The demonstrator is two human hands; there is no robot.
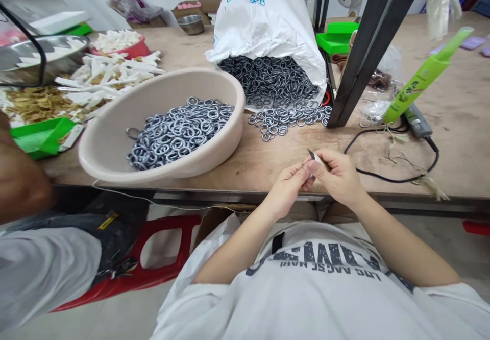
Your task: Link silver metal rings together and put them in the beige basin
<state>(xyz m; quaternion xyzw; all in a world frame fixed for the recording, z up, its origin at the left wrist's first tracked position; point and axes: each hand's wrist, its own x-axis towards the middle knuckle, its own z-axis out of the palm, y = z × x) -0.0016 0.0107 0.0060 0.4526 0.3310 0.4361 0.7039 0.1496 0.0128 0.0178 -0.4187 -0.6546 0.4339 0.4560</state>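
Close to the table's front edge, my two hands meet with fingertips together. My right hand [340, 175] is closed on a small blade [312, 154] with a dark pointed tip that sticks up between the hands. My left hand [288, 186] is pinched against the right one; whatever sits in its fingers is mostly hidden, with only a small pale bluish bit showing. Beyond the hands, loose grey metal rings [281, 121] spill from a white sack [264, 28]. To the left stands a beige basin [225, 153] holding many similar rings.
A dark metal post [360, 69] rises right of the sack. Further right are a green tube-shaped package [424, 77] and a black cable [396, 180]. White strips [105, 77] are heaped at left, beside a co-worker's arm [21, 176]. A red stool [168, 227] stands below.
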